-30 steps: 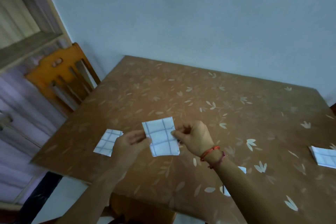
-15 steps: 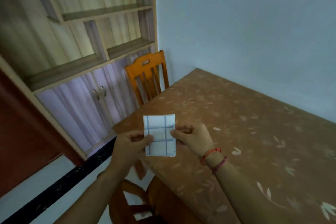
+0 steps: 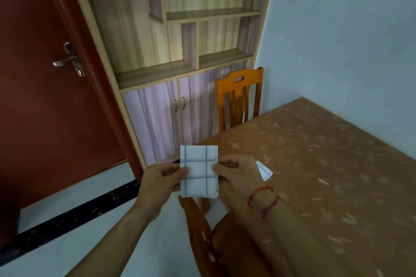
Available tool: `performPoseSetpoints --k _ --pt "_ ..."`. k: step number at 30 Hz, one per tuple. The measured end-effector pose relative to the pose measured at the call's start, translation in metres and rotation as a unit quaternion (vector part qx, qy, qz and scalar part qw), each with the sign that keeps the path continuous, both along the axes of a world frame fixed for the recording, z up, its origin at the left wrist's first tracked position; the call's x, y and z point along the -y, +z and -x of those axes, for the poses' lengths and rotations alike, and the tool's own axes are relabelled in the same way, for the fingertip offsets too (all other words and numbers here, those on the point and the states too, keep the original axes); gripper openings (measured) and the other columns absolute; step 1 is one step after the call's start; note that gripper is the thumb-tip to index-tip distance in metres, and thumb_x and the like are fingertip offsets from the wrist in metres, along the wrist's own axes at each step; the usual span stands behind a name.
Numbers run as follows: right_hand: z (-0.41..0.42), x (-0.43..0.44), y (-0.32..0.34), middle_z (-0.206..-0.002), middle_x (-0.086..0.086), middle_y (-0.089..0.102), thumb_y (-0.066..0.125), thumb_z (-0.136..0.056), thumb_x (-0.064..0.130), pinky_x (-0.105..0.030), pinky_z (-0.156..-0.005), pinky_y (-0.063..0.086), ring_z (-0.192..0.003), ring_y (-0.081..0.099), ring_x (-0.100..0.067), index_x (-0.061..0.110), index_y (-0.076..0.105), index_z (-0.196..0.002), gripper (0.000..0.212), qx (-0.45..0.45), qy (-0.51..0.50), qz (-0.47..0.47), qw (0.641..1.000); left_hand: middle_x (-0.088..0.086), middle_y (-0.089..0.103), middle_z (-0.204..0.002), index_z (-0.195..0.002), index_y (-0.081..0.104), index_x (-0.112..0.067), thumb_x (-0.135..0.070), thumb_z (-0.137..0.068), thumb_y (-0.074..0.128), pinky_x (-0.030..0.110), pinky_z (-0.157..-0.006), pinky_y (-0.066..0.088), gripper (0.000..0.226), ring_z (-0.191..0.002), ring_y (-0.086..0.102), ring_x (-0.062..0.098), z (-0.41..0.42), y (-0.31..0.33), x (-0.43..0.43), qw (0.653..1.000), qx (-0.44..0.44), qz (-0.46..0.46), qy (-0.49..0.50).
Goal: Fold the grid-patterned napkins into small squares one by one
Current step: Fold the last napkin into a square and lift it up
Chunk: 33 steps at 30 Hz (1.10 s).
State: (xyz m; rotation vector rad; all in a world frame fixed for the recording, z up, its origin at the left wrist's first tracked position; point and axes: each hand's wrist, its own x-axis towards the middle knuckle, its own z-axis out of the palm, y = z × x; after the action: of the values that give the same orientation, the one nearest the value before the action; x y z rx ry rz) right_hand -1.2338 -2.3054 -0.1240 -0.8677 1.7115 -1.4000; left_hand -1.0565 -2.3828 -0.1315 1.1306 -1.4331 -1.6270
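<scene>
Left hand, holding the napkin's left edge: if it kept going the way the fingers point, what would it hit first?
The left hand points rightward across the napkin, so it would probably meet the right hand gripping the opposite edge first; depth is unclear.

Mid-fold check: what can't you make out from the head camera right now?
- Second napkin on the table: mostly hidden behind the right hand.
- Held napkin: layer count not visible; the left hand covers one side edge.
- Rest of the table: cut off by the right edge, so other napkins are unseen.
</scene>
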Motion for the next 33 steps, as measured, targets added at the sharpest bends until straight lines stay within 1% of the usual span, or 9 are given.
performPoseSetpoints --k 4,7,12,17,19,21,25,30,33 --pt "-0.031 0.034 0.002 -0.078 -0.002 0.075 0.07 -0.083 0.001 -0.025 -0.061 0.058 -0.072 0.071 -0.014 0.009 0.074 -0.086 0.01 0.01 0.023 -0.006 1.0 0.002 0.076 -0.081 -0.085 0.073 -0.01 -0.005 -0.084 0.07 0.023 -0.06 0.057 0.006 -0.076 0.073 0.016 -0.027 -0.003 0.035 1.0 -0.018 -0.001 -0.005" --pt "-0.053 0.067 0.007 -0.081 -0.002 0.076 0.07 -0.083 0.001 -0.031 -0.066 0.06 -0.076 0.072 -0.016 0.015 0.074 -0.082 0.014 0.003 0.029 -0.004 1.0 -0.001 0.076 -0.079 -0.086 0.072 -0.01 -0.002 -0.085 0.069 0.021 -0.058 0.056 0.009 -0.074 0.073 0.014 -0.048 -0.004 0.069 0.999 -0.03 -0.014 -0.019" --pt "-0.091 0.121 0.028 -0.066 0.005 0.073 0.065 -0.085 -0.004 -0.019 -0.053 0.055 -0.061 0.07 -0.006 0.001 0.071 -0.093 0.011 0.035 0.018 0.015 0.999 0.006 0.076 -0.088 -0.095 0.073 0.0 -0.006 -0.083 0.073 0.034 -0.069 0.061 0.013 -0.082 0.073 0.023 -0.086 -0.005 0.131 0.999 -0.014 -0.004 -0.031" --pt "-0.114 0.166 0.036 -0.078 0.0 0.074 0.067 -0.084 -0.002 -0.025 -0.061 0.06 -0.07 0.073 -0.011 0.002 0.071 -0.096 0.013 0.031 0.023 0.007 0.999 0.005 0.076 -0.089 -0.098 0.073 0.0 -0.009 -0.084 0.073 0.033 -0.07 0.061 0.017 -0.082 0.073 0.021 -0.109 -0.007 0.175 1.0 -0.01 -0.001 -0.029" --pt "-0.112 0.181 0.036 -0.077 0.001 0.074 0.067 -0.085 -0.002 -0.023 -0.059 0.059 -0.069 0.073 -0.01 0.0 0.071 -0.096 0.013 0.03 0.02 0.005 0.999 0.007 0.076 -0.09 -0.098 0.073 0.001 -0.009 -0.084 0.073 0.034 -0.071 0.061 0.017 -0.082 0.074 0.022 -0.108 -0.009 0.19 0.999 -0.012 -0.011 -0.033" --pt "-0.107 0.195 0.036 -0.074 0.001 0.073 0.067 -0.084 -0.002 -0.022 -0.057 0.059 -0.067 0.072 -0.01 -0.003 0.07 -0.097 0.013 0.026 0.012 0.003 1.0 0.008 0.076 -0.089 -0.097 0.073 0.001 -0.008 -0.084 0.072 0.035 -0.071 0.061 0.016 -0.082 0.074 0.024 -0.102 -0.01 0.205 0.999 -0.014 -0.018 -0.038" --pt "-0.081 0.22 0.029 -0.067 0.002 0.072 0.067 -0.084 -0.003 -0.018 -0.052 0.056 -0.059 0.07 -0.008 -0.008 0.069 -0.099 0.015 0.014 -0.007 -0.001 1.0 0.006 0.076 -0.085 -0.093 0.073 -0.002 -0.004 -0.086 0.07 0.027 -0.063 0.059 0.008 -0.078 0.074 0.021 -0.076 -0.012 0.234 0.997 -0.025 -0.025 -0.068" --pt "-0.022 0.246 0.023 -0.087 -0.008 0.072 0.069 -0.084 0.001 -0.016 -0.054 0.055 -0.065 0.071 -0.004 -0.007 0.069 -0.101 0.019 -0.018 -0.026 -0.033 0.999 0.015 0.075 -0.089 -0.092 0.072 0.002 -0.001 -0.085 0.069 0.042 -0.074 0.06 0.008 -0.083 0.073 0.031 -0.015 -0.011 0.277 0.991 -0.015 -0.058 -0.119" --pt "0.024 0.261 0.02 -0.092 -0.008 0.072 0.069 -0.084 0.005 -0.015 -0.056 0.056 -0.067 0.071 -0.002 -0.003 0.07 -0.1 0.018 -0.044 -0.049 -0.045 0.997 0.011 0.076 -0.084 -0.09 0.072 -0.001 -0.002 -0.084 0.071 0.034 -0.068 0.061 0.006 -0.079 0.074 0.026 0.035 -0.008 0.306 0.987 0.013 -0.021 -0.158"
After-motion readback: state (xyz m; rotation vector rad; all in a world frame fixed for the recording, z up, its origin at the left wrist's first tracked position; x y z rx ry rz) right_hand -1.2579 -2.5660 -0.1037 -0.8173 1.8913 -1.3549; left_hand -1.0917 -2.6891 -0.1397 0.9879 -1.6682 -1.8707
